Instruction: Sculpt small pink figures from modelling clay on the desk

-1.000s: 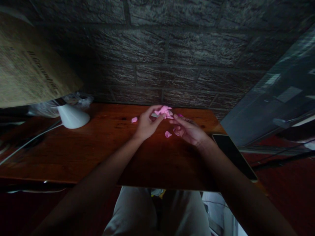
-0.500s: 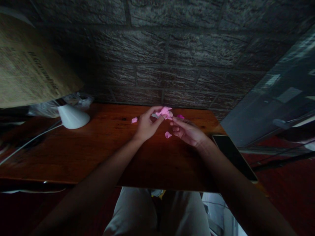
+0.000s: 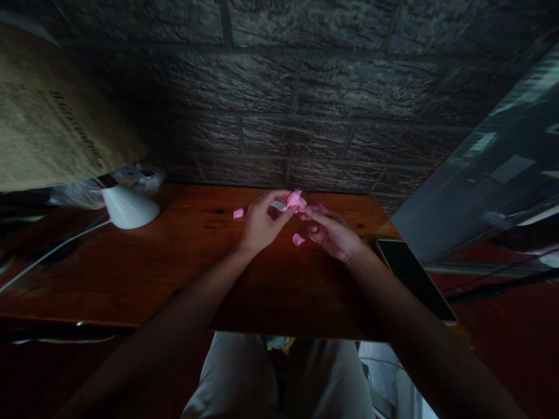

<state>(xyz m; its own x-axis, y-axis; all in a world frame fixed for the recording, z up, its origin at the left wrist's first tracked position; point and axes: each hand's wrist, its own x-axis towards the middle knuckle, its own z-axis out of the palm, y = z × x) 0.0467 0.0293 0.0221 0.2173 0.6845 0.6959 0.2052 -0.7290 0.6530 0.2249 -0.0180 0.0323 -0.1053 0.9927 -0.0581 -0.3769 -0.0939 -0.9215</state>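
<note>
Between my two hands, just above the wooden table (image 3: 174,256), is a crumpled pink piece (image 3: 296,200) that looks like folded paper. My left hand (image 3: 263,224) pinches it from the left with thumb and fingers. From the right, the thumb and fingertips of my right hand (image 3: 329,230) close on its lower right edge. A small pink scrap (image 3: 238,213) lies left of my left hand, and another pink scrap (image 3: 299,239) lies below the held piece. Behind my right fingers shows part of a magenta scrap (image 3: 321,206).
A lamp with a white base (image 3: 131,208) and a printed brown shade (image 3: 65,116) stands at the left, its cable trailing over the table. A dark tablet (image 3: 414,279) lies by the right edge. A stone-block wall (image 3: 283,81) rises behind; a grey metal panel (image 3: 471,169) is on the right.
The pink paper piece has turned a little between my fingers and looks more compact. My right hand has shifted slightly left. The scraps on the table stay where they were.
</note>
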